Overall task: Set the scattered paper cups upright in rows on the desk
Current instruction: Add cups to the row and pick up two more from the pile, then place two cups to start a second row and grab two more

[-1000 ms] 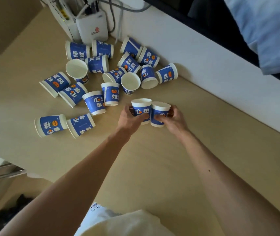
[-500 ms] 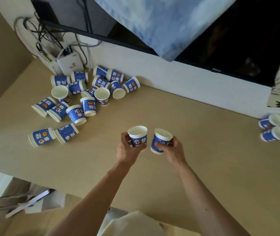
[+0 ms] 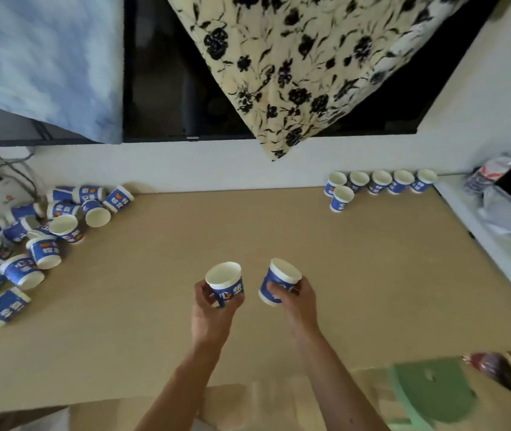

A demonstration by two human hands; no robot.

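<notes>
Left grip [image 3: 212, 312]: closed round the left cup [image 3: 224, 283], fingers wrapped on the blue wall, rim up. Right grip [image 3: 297, 306]: closed round the right cup [image 3: 279, 281], rim up and tilted a little toward the other cup. Both cups are held above the middle of the counter [image 3: 279, 231], near each other, not touching.

Both are gripped by the side wall with rims and bases left free. This is judged to be so they can be set down base-first with no regrip.

Back row [image 3: 380, 181]: 5 cups upright along the back wall at the far right of the counter, packed side by side. The wall is probably used as a straight edge. The 6th cup [image 3: 341, 199] stands upright just in front of the row's left end, so a 2nd row looks started.

Scattered pile [image 3: 61, 225]: far left of the counter, well apart from the rows. Most cups lie on their sides, a few are rim-up. No count is given, as some are cut off by the frame edge.

Step judged: 2 cups are being carried toward the rows. 1 per grip halves the trips. Next slots are expected beside the 6th cup, on its right.

Progress judged: well under half, with 6 placed, 2 in hand and the bulk in the pile.

Risks: thin paper walls can be crushed by a hard squeeze, and the light standing cups can be knocked over during placement.
</notes>
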